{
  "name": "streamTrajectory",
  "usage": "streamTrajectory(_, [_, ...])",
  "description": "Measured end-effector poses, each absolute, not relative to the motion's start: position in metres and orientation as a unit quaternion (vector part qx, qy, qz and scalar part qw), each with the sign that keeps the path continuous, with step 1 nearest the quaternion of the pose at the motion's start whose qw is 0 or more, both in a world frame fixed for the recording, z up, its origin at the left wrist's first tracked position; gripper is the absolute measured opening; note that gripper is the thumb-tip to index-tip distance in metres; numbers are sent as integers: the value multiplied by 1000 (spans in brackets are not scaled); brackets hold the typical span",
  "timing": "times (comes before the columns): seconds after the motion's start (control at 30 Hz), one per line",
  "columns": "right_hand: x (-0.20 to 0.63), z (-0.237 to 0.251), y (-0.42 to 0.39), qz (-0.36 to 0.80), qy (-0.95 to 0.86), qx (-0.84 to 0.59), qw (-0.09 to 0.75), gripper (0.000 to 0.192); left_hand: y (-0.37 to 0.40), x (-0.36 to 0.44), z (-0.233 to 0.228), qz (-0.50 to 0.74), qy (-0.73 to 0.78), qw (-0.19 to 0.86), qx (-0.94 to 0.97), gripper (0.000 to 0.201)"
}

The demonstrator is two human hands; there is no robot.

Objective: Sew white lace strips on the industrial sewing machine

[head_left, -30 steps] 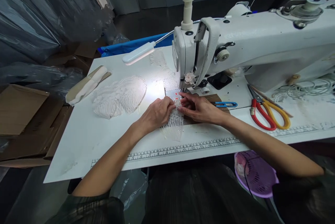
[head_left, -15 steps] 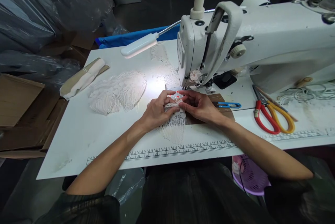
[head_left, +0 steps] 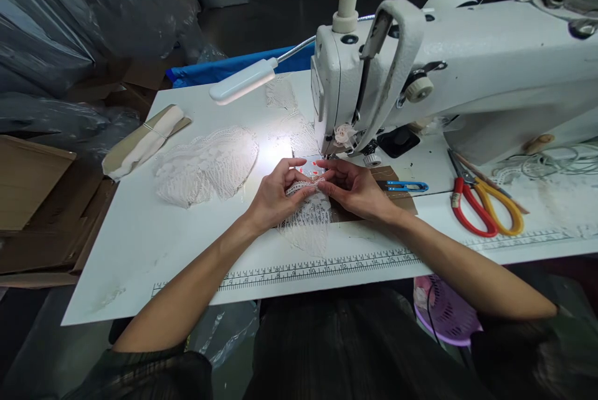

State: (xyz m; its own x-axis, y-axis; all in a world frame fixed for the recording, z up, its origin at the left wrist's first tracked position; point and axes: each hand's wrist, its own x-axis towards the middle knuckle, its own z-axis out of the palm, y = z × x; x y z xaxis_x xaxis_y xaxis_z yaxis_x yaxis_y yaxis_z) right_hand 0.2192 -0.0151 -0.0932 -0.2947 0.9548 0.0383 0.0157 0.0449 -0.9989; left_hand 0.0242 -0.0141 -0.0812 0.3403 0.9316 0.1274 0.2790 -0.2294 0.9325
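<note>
A white lace piece [head_left: 308,225] lies on the white sewing table [head_left: 154,244], just in front of the needle of the white sewing machine [head_left: 448,82]. My left hand [head_left: 275,195] pinches the lace's upper edge from the left. My right hand [head_left: 355,188] pinches the same edge from the right, fingertips almost meeting the left ones. Both hands sit right below the presser foot, in the light of the gooseneck lamp [head_left: 243,80].
A pile of white lace [head_left: 208,165] lies to the left, with a folded cloth bundle [head_left: 142,141] beyond it. Blue thread snips [head_left: 404,186] and red and yellow scissors [head_left: 486,207] lie to the right. Cardboard boxes [head_left: 32,200] stand left; a purple basket [head_left: 448,316] sits under the table.
Both hands have lifted and folded the lace's upper edge between their fingertips, a little nearer the needle. The camera has moved closer to the machine.
</note>
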Motion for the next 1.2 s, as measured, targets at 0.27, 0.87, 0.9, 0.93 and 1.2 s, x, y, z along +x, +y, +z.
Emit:
streamTrajectory(0.27, [219,-96,-17,532,-599,-417,429,53,-14,25,-82,372,432,457,682,50])
streamTrajectory(0.87, [215,-90,-14,517,-593,-448,425,50,-12,28,-82,379,418,374,736,40])
streamTrajectory(0.9, [217,-88,-13,507,-601,-456,417,49,-11,29,-82,375,426,353,743,40])
streamTrajectory(0.93, [220,-86,-12,493,-615,-465,404,47,-10,28,-82,369,437,325,753,40])
streamTrajectory(1.2, [261,-78,-25,278,-859,-332,274,29,-3,23,-88,323,462,190,804,47])
